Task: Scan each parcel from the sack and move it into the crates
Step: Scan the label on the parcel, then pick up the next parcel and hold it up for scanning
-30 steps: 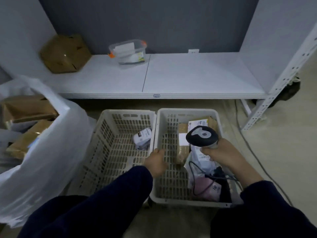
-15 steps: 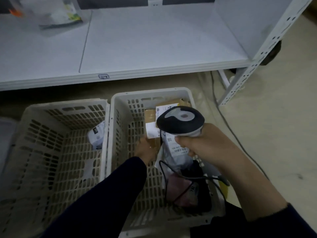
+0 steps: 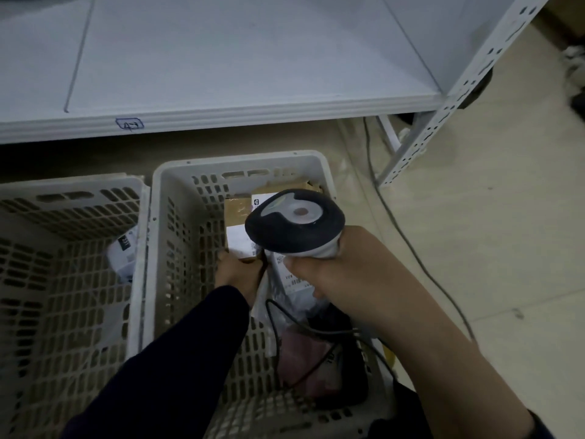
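The right hand (image 3: 335, 270) is wrapped round the grip of the barcode scanner (image 3: 294, 221), head pointing forward and down over the right crate (image 3: 158, 191), which looks like the angle needed to put its beam on a shipping label. Beneath it the left hand (image 3: 235, 272) reaches deep into that crate and holds the near edge of a small cardboard box (image 3: 240, 229), white label facing up, probably to steady or tip it toward the scanner. The light is dim, so I cannot tell whether the box rests on the crate floor or is lifted slightly. Just beside it, under the right hand, lies a clear plastic mailer (image 3: 291, 282) with a printed label, and nearer the person a pink soft parcel (image 3: 304, 359) with the scanner's black cord (image 3: 273, 324) looping over it. The left crate (image 3: 72, 185) touches the right one side by side and holds one small white parcel (image 3: 123, 253) against the shared wall. The sack is out of view. Both crates stand on a pale floor (image 3: 490, 248) in front of a low white shelf (image 3: 253, 99) on a perforated metal upright (image 3: 459, 99). A dark cable (image 3: 411, 242) trails across the floor to the right.
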